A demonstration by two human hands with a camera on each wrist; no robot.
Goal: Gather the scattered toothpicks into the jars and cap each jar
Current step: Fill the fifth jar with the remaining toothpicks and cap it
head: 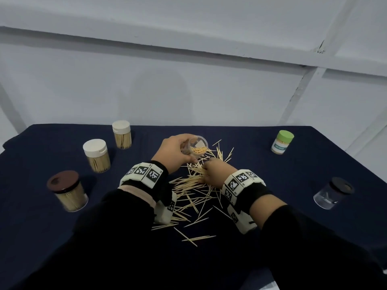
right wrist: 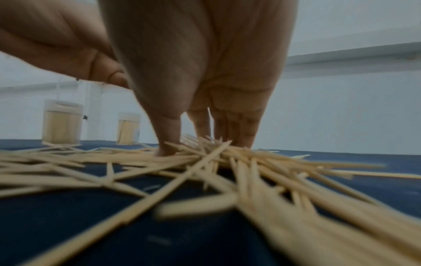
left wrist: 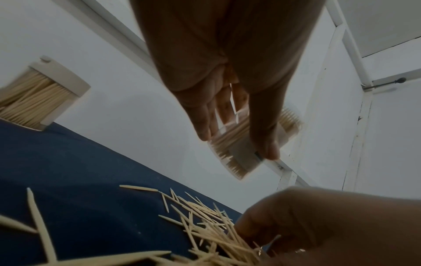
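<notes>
While left grip (head: 178, 149) clasps open jar (head: 196, 146), right grip (head: 213, 171) pinching toothpicks (head: 188, 183)

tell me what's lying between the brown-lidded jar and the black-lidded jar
In the head view, the scattered toothpicks and both forearms lie between the brown-lidded jar and the black-lidded jar, on the dark cloth.

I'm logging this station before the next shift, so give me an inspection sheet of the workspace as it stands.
Surface: dark blue cloth covers the table.
Job's things: loose toothpicks piled mid-table; open jar partly filled; four capped jars holding toothpicks; dark-capped jar looks empty.
Clutter: nothing seen.
Hands: left hand grips the open jar, tilted; right hand fingers pinch into the pile.
Cables: nothing seen.
Surroundings: white panelled wall behind.
</notes>
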